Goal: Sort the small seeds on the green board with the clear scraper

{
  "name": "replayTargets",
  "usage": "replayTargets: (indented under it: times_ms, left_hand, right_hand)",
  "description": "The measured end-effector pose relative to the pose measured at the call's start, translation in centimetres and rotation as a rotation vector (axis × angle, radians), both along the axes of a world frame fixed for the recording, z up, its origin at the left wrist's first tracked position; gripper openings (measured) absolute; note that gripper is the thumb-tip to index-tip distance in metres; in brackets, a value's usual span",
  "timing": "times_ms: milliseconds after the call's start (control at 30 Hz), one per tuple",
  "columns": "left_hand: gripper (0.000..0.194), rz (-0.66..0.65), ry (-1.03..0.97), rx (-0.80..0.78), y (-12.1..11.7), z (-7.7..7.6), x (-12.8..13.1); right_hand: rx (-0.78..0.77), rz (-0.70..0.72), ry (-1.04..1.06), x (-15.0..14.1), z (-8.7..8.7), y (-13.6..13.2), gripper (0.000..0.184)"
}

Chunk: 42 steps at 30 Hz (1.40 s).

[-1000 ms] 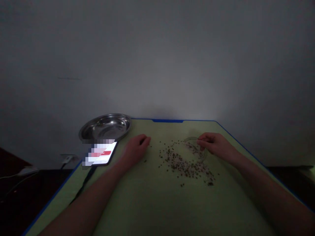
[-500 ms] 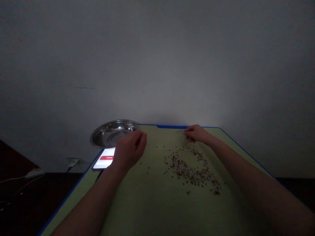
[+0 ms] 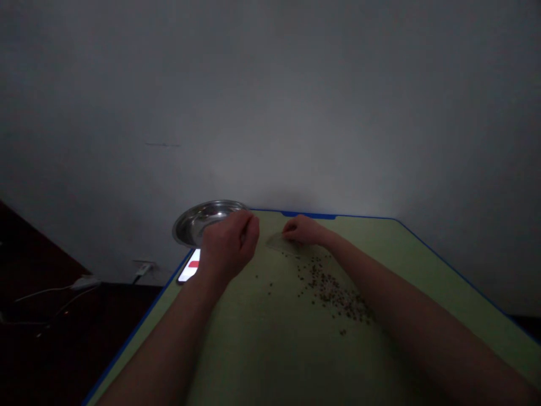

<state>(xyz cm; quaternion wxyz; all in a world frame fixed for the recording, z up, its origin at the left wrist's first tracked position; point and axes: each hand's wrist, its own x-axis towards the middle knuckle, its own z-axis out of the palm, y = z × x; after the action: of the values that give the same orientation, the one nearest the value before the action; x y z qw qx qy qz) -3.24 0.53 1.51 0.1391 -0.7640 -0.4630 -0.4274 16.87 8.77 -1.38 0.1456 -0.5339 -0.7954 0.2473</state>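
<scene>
My left hand point(image 3: 230, 239) is closed in a loose fist in front of the steel bowl point(image 3: 183, 230) and hides part of it. What lies inside the fist, if anything, is hidden. Toward the back of the table, my right hand point(image 3: 302, 230) pinches a clear, see-through dish point(image 3: 276, 242), faint and blurred against the green surface. Whether it is a bowl or a lid I cannot tell. Below my right wrist, many small dark and pale beans or seeds point(image 3: 333, 293) lie in a loose heap, with a few strays point(image 3: 270, 285) to the left.
The green table point(image 3: 253, 355) has a blue edge and stands against a grey wall point(image 3: 270, 113). A lit phone point(image 3: 188, 269) lies at the table's left edge, partly behind my left wrist. White cables and a plug point(image 3: 143, 269) are at the lower left.
My right hand has moved left with the clear dish, closer to my left hand. My left hand stays closed near the steel bowl. The whole view has shifted slightly.
</scene>
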Motion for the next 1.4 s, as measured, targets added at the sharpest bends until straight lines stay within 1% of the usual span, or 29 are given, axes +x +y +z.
replayTargets:
  times_ms: [33,67,133,200,300,400,467,533,633,700,767,867,967,1067,1133,1200,1300,1400]
  left_hand:
    - [0.017,0.001,-0.042,0.038,0.1,-0.1,0.0]
    - [0.017,-0.005,-0.086,0.068,0.3,-0.3,-0.1]
    - [0.028,-0.04,-0.155,0.09,0.6,-0.7,-0.3]
    - [0.036,-0.091,-0.17,0.076,0.8,-0.9,-0.4]
    - [0.039,-0.121,-0.149,0.078,0.9,-1.0,-0.6]
    - [0.04,-0.105,-0.099,0.121,0.8,-0.8,-0.5]
    - [0.038,-0.075,-0.059,0.138,0.8,-0.7,-0.4]
    - [0.033,-0.06,-0.025,0.121,0.8,-0.7,-0.3]
    - [0.026,-0.08,0.015,0.088,0.8,-0.8,-0.1]
    - [0.022,-0.085,0.026,0.079,0.8,-0.8,0.1]
    - [0.019,-0.065,0.022,0.085,0.7,-0.7,0.2]
    - [0.017,-0.027,0.003,0.13,0.6,-0.6,0.3]
    - [0.016,-0.039,-0.022,0.155,0.6,-0.6,0.3]
    - [0.017,-0.093,-0.05,0.053,0.7,-0.9,0.2]
    - [0.018,-0.11,-0.061,-0.02,0.7,-1.1,0.2]
    - [0.019,-0.101,-0.064,-0.053,0.6,-1.2,0.2]
    - [0.019,-0.083,-0.066,-0.079,0.5,-1.1,0.3]
    - [0.02,-0.046,-0.073,-0.102,0.4,-0.8,0.5]
  right_hand:
    - [-0.003,0.043,-0.004,-0.8,0.2,-0.1,0.018]
    - [-0.008,0.085,-0.008,-1.5,0.3,-0.3,0.018]
    - [-0.022,0.16,-0.012,-2.7,0.5,-0.8,0.018]
    - [-0.035,0.217,-0.011,-3.7,0.4,-1.5,0.019]
    - [-0.002,0.331,0.0,-4.6,0.2,-2.6,0.019]
    - [0.023,0.44,0.022,-4.8,0.1,-4.1,0.021]
    - [-0.007,0.476,0.038,-4.6,0.1,-5.3,0.022]
    - [-0.038,0.502,0.044,-4.2,0.4,-6.6,0.022]
    - [-0.07,0.533,0.03,-3.4,1.1,-8.4,0.021]
    - [-0.074,0.531,0.043,-2.5,1.9,-9.0,0.02]
    - [-0.041,0.481,0.068,-1.4,2.7,-8.8,0.019]
    - [0.02,0.293,0.062,0.7,3.7,-7.0,0.018]
    - [0.045,0.03,0.007,2.4,3.3,-4.4,0.021]
    - [0.074,-0.056,-0.024,2.8,2.0,-2.3,0.021]
    - [0.085,-0.064,-0.032,2.3,1.1,-1.6,0.02]
    - [0.088,-0.035,-0.029,1.4,0.6,-1.5,0.02]
    - [0.066,0.06,-0.018,-0.1,0.6,-2.4,0.021]
    - [0.02,0.161,-0.018,-1.0,1.0,-4.0,0.02]
